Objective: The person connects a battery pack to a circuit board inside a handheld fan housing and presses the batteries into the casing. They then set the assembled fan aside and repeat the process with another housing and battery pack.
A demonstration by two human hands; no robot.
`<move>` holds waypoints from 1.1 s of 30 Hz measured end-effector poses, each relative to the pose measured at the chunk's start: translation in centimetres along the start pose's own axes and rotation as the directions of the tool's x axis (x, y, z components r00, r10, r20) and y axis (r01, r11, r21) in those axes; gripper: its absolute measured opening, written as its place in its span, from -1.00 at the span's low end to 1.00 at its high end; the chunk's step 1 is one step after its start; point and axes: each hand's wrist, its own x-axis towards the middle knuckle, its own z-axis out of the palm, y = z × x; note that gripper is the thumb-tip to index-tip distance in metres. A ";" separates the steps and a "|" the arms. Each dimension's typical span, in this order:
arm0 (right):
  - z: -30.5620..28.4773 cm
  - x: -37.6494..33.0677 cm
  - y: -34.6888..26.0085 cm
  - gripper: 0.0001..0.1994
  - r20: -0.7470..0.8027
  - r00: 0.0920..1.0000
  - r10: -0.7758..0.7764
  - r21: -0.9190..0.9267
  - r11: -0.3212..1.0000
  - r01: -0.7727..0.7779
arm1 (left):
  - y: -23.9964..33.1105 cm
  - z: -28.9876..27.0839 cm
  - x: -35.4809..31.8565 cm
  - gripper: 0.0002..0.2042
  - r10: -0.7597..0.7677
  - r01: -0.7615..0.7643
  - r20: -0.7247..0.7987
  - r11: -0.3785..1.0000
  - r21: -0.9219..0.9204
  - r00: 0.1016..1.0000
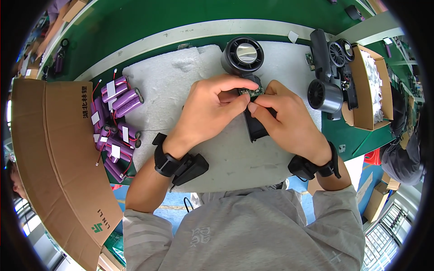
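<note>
A black handheld fan (254, 128) lies on the foam-covered middle of the bench, its round head (247, 53) pointing away from me and its handle toward me. At the neck, a small green circuit board (256, 92) shows between my fingertips. My left hand (203, 108) pinches the board's left side between thumb and index finger. From the right, my right hand (291, 118) is closed around the fan's handle, thumb and fingertips pressed together just below the board. Whatever lies between those right fingertips is hidden.
Purple battery packs (118, 143) with red and black wires lie at left, beside a big cardboard box (56, 158). More black fan bodies (326, 95) lie at right, near an open carton (361, 113) of white pieces. A pale ledge (190, 32) runs across the back.
</note>
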 end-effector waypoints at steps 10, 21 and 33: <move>0.6 -0.1 0.3 -0.93 -0.175 0.973 -0.153 -0.076 0.987 0.141 | -0.1 0.0 0.3 -0.80 0.006 -0.005 -0.028 1.000 0.008 1.000; 0.8 0.3 0.6 -0.92 -0.180 0.970 -0.166 0.048 0.983 0.177 | -0.1 -1.0 0.2 -0.74 0.008 -0.011 0.054 0.998 0.065 0.999; 0.8 0.4 0.9 -0.91 -0.132 0.986 -0.105 0.166 0.978 0.127 | 0.1 -1.8 -0.4 -0.68 -0.157 0.146 0.106 0.984 0.106 0.982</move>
